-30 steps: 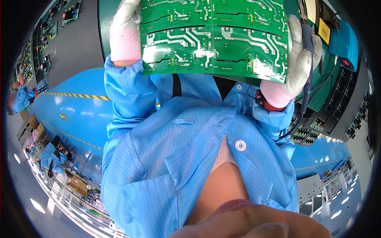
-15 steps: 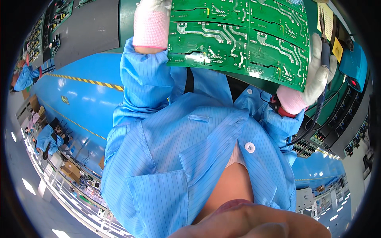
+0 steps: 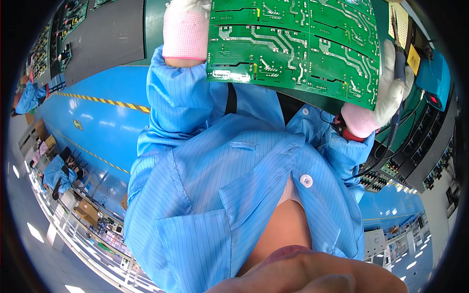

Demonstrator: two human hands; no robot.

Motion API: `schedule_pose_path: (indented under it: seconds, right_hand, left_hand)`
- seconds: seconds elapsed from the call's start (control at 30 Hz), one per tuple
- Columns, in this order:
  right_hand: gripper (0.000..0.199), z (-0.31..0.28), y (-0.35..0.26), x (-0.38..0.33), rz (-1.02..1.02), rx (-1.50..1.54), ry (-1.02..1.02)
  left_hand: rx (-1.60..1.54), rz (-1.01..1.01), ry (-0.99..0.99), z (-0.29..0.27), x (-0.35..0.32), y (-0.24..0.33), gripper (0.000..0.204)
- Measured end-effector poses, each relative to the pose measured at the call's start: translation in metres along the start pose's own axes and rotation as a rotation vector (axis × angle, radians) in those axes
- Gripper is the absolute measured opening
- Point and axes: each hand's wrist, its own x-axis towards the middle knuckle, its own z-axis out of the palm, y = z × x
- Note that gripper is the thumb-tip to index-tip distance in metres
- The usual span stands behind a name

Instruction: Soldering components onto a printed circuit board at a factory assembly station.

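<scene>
A large green circuit board with pale traces is held up in front of my blue striped coat, its underside facing me. My left hand, in a white glove with a pink cuff, grips the board's left edge at the top of the view. My right hand, gloved the same way, grips the board's right edge. A thin dark tool with a black cable also lies along my right glove. The fingers of both hands are partly hidden behind the board.
A blue floor with a yellow striped line runs on the left. Other people in blue coats work at far left. Dark racks of green boards and a blue device stand on the right.
The board and both hands have shifted right and upward in the view. Both hands keep their grip on its edges.
</scene>
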Motion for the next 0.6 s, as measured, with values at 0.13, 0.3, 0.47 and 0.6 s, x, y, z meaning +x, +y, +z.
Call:
schedule_pose_path:
  seconds: [0.13, 0.3, 0.47, 0.6]
  right_hand:
    - [0.047, 0.001, -0.004, 0.002, -0.009, -0.035, -0.012]
    - [0.044, 0.006, -0.006, 0.003, 0.032, -0.025, 0.036]
    - [0.046, 0.006, -0.009, 0.003, 0.013, -0.065, 0.036]
    - [0.04, -0.002, -0.005, 0.007, 0.064, 0.059, 0.043]
  left_hand:
    - [-0.013, -0.011, -0.028, 0.002, 0.001, 0.001, 0.033]
    - [-0.045, -0.021, -0.025, -0.004, 0.003, 0.0, 0.031]
    - [-0.063, -0.039, -0.065, -0.006, 0.005, 0.001, 0.031]
    - [-0.046, -0.027, -0.068, -0.008, 0.005, -0.001, 0.032]
